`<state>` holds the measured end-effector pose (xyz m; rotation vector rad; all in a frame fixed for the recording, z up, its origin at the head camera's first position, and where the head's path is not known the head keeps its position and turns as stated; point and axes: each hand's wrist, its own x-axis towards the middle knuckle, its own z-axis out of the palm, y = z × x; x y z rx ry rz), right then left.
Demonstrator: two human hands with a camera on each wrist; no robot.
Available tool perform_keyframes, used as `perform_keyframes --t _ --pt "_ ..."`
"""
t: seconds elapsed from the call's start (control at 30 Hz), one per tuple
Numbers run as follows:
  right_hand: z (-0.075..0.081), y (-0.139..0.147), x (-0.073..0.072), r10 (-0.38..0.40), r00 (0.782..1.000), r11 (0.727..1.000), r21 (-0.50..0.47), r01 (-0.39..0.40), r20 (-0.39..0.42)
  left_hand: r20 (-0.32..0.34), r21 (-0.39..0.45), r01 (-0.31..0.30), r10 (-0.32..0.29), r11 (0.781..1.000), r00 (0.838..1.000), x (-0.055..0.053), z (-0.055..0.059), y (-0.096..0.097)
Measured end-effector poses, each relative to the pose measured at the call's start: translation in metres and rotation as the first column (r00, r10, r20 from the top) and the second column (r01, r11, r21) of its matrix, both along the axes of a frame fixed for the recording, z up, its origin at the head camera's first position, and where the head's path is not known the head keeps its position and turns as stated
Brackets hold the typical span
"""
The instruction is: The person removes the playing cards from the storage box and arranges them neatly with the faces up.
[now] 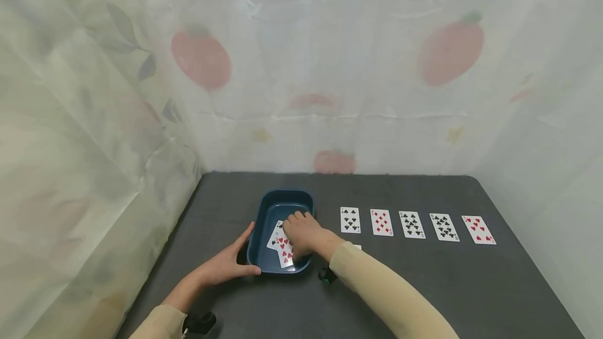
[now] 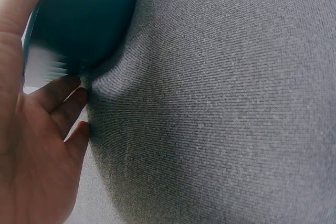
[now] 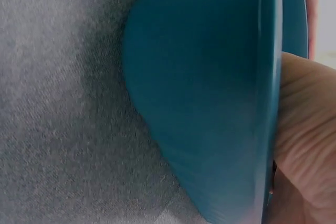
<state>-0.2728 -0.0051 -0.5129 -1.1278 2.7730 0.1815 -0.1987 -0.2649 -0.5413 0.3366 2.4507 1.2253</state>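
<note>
I stand here and see a blue tray (image 1: 287,196) on the dark table (image 1: 471,286). The person's left hand (image 1: 225,267) is spread, thumb well apart from the fingers, and it touches the tray's near left corner from outside. The right hand (image 1: 301,233) reaches down inside the tray, over the cards. Its fingers bend down, but I cannot tell if they pinch a card. In the tray, a card with red hearts (image 1: 285,252) lies partly on top of another card (image 1: 273,240). To the right, five cards (image 1: 412,225) lie face up in a row, apart from each other. Behind the table hangs a pale curtain (image 1: 330,67).
</note>
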Motion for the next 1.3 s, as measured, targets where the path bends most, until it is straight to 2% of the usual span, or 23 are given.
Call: perform_keyframes --t 0.23,0.47,0.7,0.83,1.0,1.13,1.3 --pt "-0.003 -0.003 0.008 0.046 0.999 0.999 -0.006 -0.046 0.004 0.003 0.013 0.003 -0.003 1.000 1.000 -0.001 -0.003 -0.001" --pt "-0.003 -0.003 0.010 0.077 0.996 0.996 -0.047 -0.075 0.042 0.006 0.020 0.004 -0.004 1.000 1.000 -0.001 -0.003 -0.002" --pt "-0.010 -0.002 0.009 0.109 0.994 0.993 -0.054 -0.108 0.007 0.012 0.014 -0.001 0.001 1.000 1.000 -0.001 -0.003 -0.001" --pt "-0.003 0.004 0.007 0.118 0.993 0.990 -0.078 -0.118 -0.008 0.012 0.003 -0.005 0.005 1.000 1.000 -0.001 -0.003 -0.001" --pt "0.018 0.024 -0.001 0.098 0.995 0.984 -0.150 -0.101 -0.028 0.015 -0.005 -0.006 0.006 1.000 1.000 -0.001 -0.004 0.001" --pt "0.040 0.052 -0.007 0.067 0.997 0.969 -0.235 -0.074 -0.036 0.007 -0.012 -0.011 0.012 1.000 1.000 -0.002 -0.004 0.003" --pt "0.056 0.096 -0.010 -0.005 0.999 0.946 -0.323 -0.009 -0.042 -0.007 -0.025 -0.020 0.020 0.999 1.000 -0.003 -0.005 0.004"
